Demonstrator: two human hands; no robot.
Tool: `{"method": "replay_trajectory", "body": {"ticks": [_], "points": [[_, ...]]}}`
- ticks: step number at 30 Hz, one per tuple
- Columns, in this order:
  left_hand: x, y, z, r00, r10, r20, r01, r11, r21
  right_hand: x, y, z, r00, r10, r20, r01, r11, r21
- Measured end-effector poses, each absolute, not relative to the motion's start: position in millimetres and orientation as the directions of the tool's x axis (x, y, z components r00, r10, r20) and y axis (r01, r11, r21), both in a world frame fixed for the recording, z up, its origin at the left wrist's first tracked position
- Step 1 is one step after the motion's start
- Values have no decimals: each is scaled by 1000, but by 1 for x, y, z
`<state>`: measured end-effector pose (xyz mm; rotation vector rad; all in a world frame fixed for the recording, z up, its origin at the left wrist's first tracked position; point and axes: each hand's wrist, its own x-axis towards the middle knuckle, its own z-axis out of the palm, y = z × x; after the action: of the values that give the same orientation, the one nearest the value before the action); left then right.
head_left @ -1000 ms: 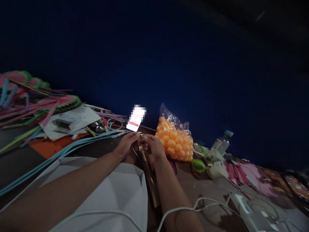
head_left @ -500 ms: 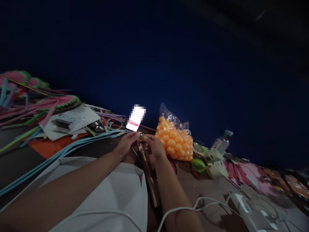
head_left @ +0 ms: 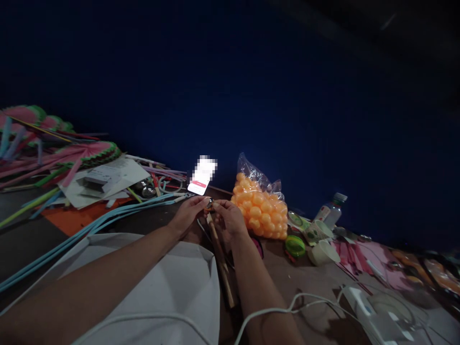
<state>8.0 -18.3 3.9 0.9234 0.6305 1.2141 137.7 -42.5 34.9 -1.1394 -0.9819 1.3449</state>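
My left hand and my right hand meet fingertip to fingertip over the table. Both pinch a small dark round object with an orange edge, held at the top of a thin wooden stick that runs down toward me. The fingers of both hands are closed on it. What the small object is I cannot make out in the dim light. A lit phone lies just beyond my hands.
A clear bag of orange balls stands right of my hands. Paper cups, a green lid and a bottle sit further right. Blue straps, papers and coloured paper fans lie left. White cable crosses the front.
My hands and the small object have barely moved; my fingertips have shifted slightly on it.
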Motion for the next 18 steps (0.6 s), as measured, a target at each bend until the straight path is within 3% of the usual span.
{"method": "replay_trajectory", "body": {"ticks": [18], "points": [[6,-17,3,240,968,67,-396,35,918,137,-42,35,78,994,-70,-76,-64,-995]]}}
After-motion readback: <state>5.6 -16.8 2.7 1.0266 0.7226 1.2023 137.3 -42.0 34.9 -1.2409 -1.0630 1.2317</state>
